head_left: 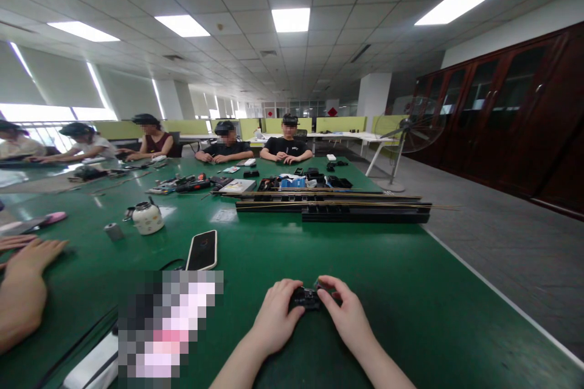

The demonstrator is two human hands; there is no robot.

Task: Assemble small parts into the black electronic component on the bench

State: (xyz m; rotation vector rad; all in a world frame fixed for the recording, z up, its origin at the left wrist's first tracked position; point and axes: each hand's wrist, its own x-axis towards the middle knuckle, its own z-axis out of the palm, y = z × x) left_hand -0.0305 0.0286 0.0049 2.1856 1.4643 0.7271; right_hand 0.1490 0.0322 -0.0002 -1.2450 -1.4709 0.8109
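Black part (pixel 306 299) sits between both hands (pixel 279 315).

A glossy, deep-green tabletop (pixel 255 249) has a thin whitish edge line. A small, compact object (pixel 306 299) is mostly black. A rectangular phone (pixel 202 250) shows a black screen and cream-white border. A rounded white jar (pixel 148 220) is scattered with small brownish marks. Long rails (pixel 365 217) are black; slender rods (pixel 444 207), brass-coloured. Flat partition panels (pixel 340 126) are lime-green; tall wooden cabinets (pixel 515 112), dark reddish-brown.
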